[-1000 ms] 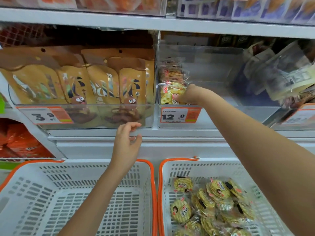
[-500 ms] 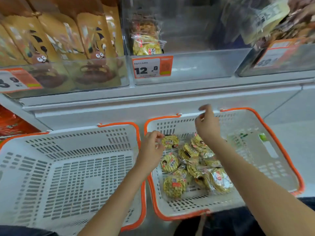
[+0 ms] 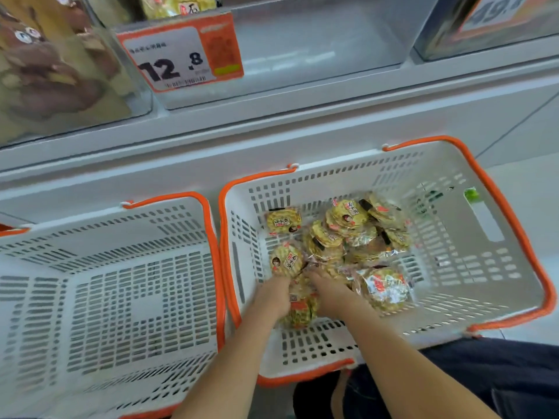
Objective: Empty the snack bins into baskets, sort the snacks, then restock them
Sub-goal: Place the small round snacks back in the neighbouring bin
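Note:
Several round yellow snack packets (image 3: 348, 228) lie piled in the right white basket with an orange rim (image 3: 514, 228). Both my hands are down in this basket at the near side of the pile. My left hand (image 3: 273, 297) and my right hand (image 3: 329, 294) lie on either side of one yellow packet (image 3: 301, 313), touching it. Their fingertips are buried among the packets, so any grip is hidden. The left white basket (image 3: 136, 297) holds nothing. Above, the clear snack bin (image 3: 317, 55) with the 12.8 price tag (image 3: 181, 52) still holds a packet or two (image 3: 178, 4) at its left.
A neighbouring bin of brown snack bags (image 3: 54, 71) stands at the upper left, another clear bin (image 3: 484, 25) at the upper right. The white shelf front (image 3: 302, 131) runs just behind both baskets. My dark trousers (image 3: 484, 382) show beneath the right basket.
My right hand left the 12.8 bin and came down into the right basket. My left hand moved from the shelf edge into the same basket. The view tilted downward.

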### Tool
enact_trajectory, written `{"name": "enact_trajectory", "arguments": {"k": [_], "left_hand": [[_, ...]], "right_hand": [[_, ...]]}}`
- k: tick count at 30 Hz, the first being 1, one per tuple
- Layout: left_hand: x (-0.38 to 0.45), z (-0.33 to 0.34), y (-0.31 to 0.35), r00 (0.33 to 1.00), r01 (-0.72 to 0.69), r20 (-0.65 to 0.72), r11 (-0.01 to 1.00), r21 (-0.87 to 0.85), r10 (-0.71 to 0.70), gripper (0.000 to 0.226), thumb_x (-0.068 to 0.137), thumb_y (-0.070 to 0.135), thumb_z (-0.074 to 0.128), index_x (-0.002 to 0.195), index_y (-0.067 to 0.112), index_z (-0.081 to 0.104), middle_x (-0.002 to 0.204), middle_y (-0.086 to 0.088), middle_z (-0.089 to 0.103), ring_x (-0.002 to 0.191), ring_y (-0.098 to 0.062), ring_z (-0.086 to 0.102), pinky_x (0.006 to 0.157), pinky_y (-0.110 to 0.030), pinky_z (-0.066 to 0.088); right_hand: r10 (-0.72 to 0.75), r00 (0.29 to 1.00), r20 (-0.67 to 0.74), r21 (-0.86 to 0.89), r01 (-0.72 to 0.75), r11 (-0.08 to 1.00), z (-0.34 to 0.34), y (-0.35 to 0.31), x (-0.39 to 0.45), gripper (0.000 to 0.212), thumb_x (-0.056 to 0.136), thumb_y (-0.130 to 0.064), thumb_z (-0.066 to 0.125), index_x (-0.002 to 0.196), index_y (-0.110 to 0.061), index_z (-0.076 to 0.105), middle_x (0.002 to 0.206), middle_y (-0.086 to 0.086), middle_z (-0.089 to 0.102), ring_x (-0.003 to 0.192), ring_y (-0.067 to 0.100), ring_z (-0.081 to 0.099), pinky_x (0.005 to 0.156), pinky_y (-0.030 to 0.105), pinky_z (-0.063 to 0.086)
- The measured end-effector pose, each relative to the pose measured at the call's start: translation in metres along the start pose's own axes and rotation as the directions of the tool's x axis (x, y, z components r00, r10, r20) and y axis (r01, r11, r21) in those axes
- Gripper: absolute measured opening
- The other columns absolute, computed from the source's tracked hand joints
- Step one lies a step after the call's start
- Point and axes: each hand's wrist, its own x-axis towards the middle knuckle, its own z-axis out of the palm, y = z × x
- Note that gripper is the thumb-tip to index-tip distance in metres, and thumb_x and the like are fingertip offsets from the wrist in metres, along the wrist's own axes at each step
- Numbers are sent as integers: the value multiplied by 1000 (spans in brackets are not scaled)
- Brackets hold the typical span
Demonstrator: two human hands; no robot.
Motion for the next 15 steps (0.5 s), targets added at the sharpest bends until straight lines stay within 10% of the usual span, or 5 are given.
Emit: {"name": "enact_trajectory", "arguments": {"k": [4, 12, 15], "left_hand": [[5, 8, 0, 999, -21, -43, 999, 38, 23, 36, 86, -4, 49, 115, 15, 58, 114, -3, 60, 101, -22, 60, 89, -36, 50], [-1, -1, -4, 988, -104, -96, 982, 157, 120, 27, 83, -2, 56, 96, 21, 59, 96, 1, 60, 89, -21, 60, 78, -36, 51], [-5, -12, -3, 988, -104, -102, 989, 109, 115, 33, 80, -6, 57, 96, 23, 60, 92, 4, 59, 84, -19, 60, 76, -37, 54]], "right_hand": [[-19, 999, -40, -65, 16, 998, 11, 8, 2, 96, 79, 15, 49, 151, -31, 5, 158, -10, -16, 108, 32, 58, 45, 25, 36], [-121, 982, -143, 116, 138, 984, 8, 8, 3, 62, 82, 2, 50, 134, -31, 47, 155, -4, 23, 116, 24, 55, 80, 33, 51], [-74, 992, -98, 339, 103, 935, -1, 8, -4, 52, 84, 0, 56, 133, -18, 51, 113, 1, 58, 89, 14, 57, 74, 25, 48]]}}
